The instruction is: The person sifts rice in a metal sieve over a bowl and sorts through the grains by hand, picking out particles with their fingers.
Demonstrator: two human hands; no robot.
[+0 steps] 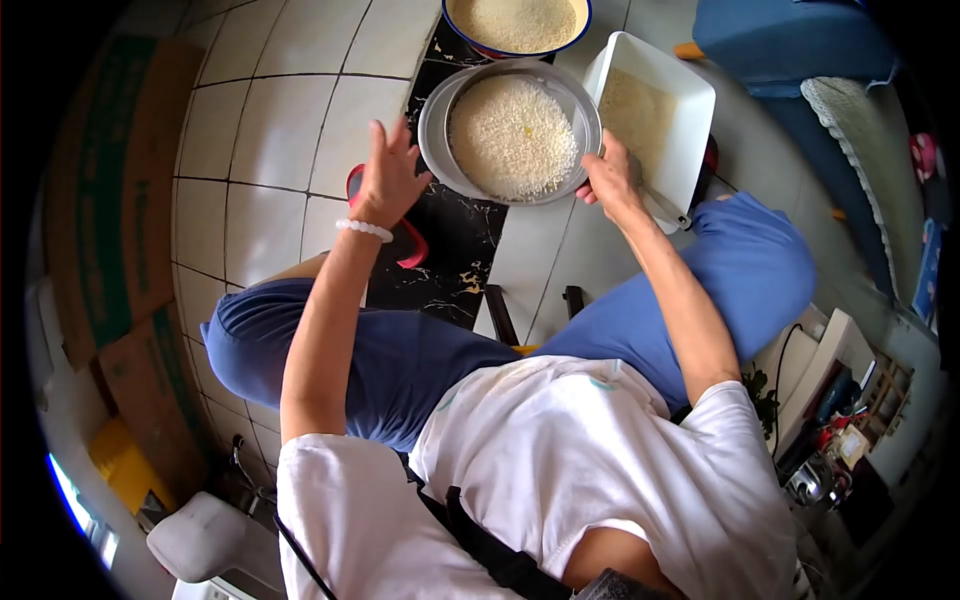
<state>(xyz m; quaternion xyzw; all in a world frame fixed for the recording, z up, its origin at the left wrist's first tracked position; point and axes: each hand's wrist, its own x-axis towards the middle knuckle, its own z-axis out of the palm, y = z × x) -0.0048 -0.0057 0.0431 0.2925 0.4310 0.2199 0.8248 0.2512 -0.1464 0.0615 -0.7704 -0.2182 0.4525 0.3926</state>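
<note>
Grey pan (434,140) of rice (512,135) ahead, between hands. Right hand (612,180) nearer, fingers closed on right rim; left hand (391,182) open, fingers spread, beside left rim.

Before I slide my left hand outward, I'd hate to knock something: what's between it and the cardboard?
The head view shows pale floor tiles between your left hand and the cardboard, with a curved red edge close beside the hand.

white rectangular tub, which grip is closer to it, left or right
Right. The right grip holds the rim of the round bowl, by the white tub's edge; the left grip is open, across the bowl from the tub.
</note>
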